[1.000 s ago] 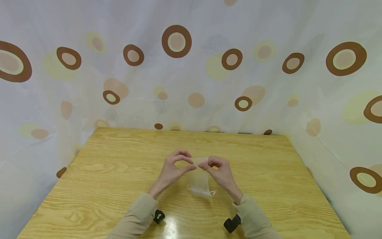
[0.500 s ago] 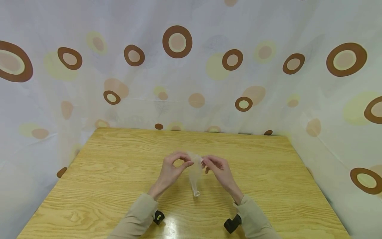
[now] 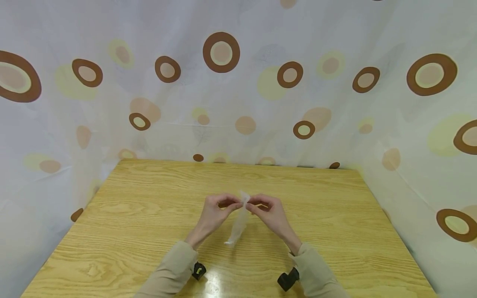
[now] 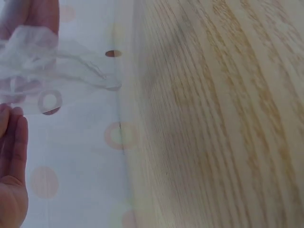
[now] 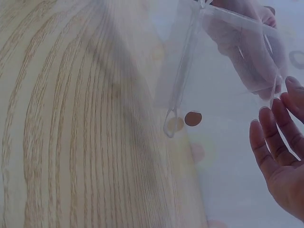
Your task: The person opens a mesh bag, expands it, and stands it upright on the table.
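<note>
Pinching a sheer white pouch (image 3: 239, 225) by its upper end: left hand (image 3: 214, 213) and right hand (image 3: 272, 213), thumb against fingers on each, tips nearly meeting, pouch between. Pouch is over the table (image 3: 123, 223), about midway between left and right edges, well in from the far edge. Seen narrow and folded in head view, a bit of it sticking up past the fingertips, lower end slanting toward the near side and slightly left. Can't tell from head view if that lower end touches the wood. Cord loop (image 5: 166, 129) at the hem, clear in right wrist view; material see-through, a hand shows behind it. Beige sleeves (image 3: 169, 267) on both arms, black device (image 3: 199, 270) at left wrist, another black device (image 3: 288, 279) at right wrist. Glare on tabletop between the wrists. White curtain (image 3: 238, 95), brown rings and pale dots, behind far edge and along both sides.
</note>
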### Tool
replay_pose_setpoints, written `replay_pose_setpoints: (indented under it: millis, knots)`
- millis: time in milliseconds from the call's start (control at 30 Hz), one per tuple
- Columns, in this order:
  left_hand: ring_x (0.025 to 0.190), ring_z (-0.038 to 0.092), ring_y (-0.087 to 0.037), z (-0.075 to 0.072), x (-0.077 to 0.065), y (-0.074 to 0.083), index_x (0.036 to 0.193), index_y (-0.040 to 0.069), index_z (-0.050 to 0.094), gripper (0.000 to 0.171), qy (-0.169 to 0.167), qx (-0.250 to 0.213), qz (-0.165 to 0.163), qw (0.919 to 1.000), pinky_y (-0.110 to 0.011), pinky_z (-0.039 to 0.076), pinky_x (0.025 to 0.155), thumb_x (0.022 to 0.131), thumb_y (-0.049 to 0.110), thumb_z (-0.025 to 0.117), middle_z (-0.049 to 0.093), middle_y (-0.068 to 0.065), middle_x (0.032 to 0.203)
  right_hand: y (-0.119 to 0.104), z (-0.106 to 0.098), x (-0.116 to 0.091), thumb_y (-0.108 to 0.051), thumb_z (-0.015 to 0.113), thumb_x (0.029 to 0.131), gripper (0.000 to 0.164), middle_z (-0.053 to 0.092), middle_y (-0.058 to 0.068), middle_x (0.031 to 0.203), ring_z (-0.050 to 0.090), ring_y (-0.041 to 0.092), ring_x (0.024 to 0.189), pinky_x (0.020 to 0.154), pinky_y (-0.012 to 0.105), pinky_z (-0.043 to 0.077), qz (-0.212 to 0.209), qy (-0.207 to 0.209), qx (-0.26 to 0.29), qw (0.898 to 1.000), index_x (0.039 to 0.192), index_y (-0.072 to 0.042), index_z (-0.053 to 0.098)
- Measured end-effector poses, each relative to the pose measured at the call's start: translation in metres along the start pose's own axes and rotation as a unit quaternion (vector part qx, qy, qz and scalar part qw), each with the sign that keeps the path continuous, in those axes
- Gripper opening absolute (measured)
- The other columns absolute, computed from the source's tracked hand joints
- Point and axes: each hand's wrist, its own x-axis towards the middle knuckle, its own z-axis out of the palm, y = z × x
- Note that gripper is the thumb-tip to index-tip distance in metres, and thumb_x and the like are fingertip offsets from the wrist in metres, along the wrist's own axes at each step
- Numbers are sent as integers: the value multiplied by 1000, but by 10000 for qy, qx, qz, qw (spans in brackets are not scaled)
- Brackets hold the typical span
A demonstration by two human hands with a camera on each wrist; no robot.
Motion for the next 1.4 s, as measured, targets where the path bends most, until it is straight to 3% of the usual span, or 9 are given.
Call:
replay_pose_setpoints:
  millis: [233,400,567,800,1000,1200,1400]
  knots:
    - [85,76,-28,0,0,2,97,-3,75,8,-114,98,-93,9998,-27,61,79,89,-2,72,77,-20,94,-1,1,1,1,66,95,9,70,27,93,67,3,79,70,33,61,-320,97,47,9994,99,6,72]
    - [87,75,-30,-1,-1,3,99,1,76,9,-43,210,-244,9995,-28,61,81,92,4,72,77,-17,97,0,-2,-1,1,65,95,8,69,26,91,67,6,81,72,27,60,-297,161,-83,9994,97,6,72]
    - [94,72,-27,-5,-2,2,103,4,74,10,81,376,-265,9989,-35,62,83,95,4,69,75,-14,100,1,-7,-1,3,66,94,6,69,26,91,65,1,81,73,23,58,-353,396,-155,9985,95,7,71]
    - [99,67,-14,-8,-1,1,105,5,73,13,-38,396,-44,9992,-39,62,83,97,1,64,70,-16,102,-1,-10,0,5,67,92,5,67,26,89,64,0,81,74,20,57,-534,523,-71,9972,93,10,69]
    - [100,66,-17,-8,-1,0,109,4,71,14,-285,377,158,9988,-42,61,86,97,3,65,70,-13,106,2,-8,-1,9,66,91,4,67,25,89,65,-2,82,75,19,57,-804,488,-105,9955,95,9,68]
    - [108,64,-23,-6,-1,-1,113,7,69,24,-543,415,424,9968,-48,58,91,90,3,74,66,-12,114,6,-8,0,13,65,90,10,66,24,89,65,0,83,75,19,57,-1173,356,-100,9924,96,6,69]
    - [101,68,-22,-5,1,-3,106,9,73,19,-474,666,631,9947,-38,59,88,87,5,77,71,-9,107,6,-7,-1,12,65,91,11,66,24,90,67,4,84,77,20,58,-1265,224,-44,9917,98,5,69]
